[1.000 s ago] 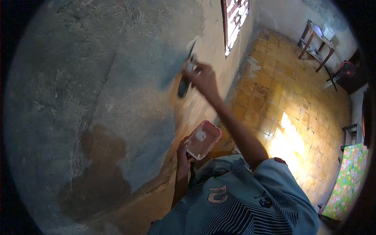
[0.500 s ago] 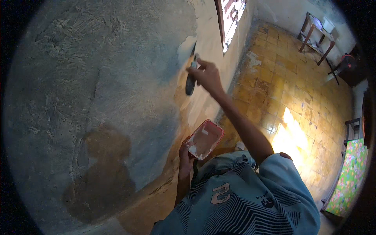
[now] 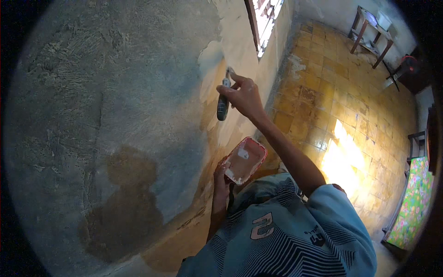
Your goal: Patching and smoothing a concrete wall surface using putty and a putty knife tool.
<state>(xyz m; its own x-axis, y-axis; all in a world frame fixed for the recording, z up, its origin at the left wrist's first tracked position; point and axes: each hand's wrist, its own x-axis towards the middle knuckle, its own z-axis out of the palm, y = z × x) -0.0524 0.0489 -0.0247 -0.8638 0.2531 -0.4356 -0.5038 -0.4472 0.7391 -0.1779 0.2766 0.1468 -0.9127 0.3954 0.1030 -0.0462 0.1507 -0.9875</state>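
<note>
Up in the middle of the frame, the right hand is clamped around a putty knife with a dark handle hanging down below the fist and a short metal blade pointing up. The blade tip meets the wall beside a pale, smooth patch of filler near the top centre. That wall is rough grey plaster across the left of the frame, with a darker brownish stain low down and a yellowish band along its right edge.

Compared with half a second ago, the right hand has moved a little toward the centre of the frame, and the tool now sits closer to upright, with the handle hanging more directly under the hand. The tray sits about where it was.

Below centre, the left hand grips a small rectangular tray with a red rim by its lower corner, fingers closed on the edge. Inside it lies a thin smear of whitish filler, thickest along the lower rim, with much of the bottom showing a dull pinkish grey.
</note>
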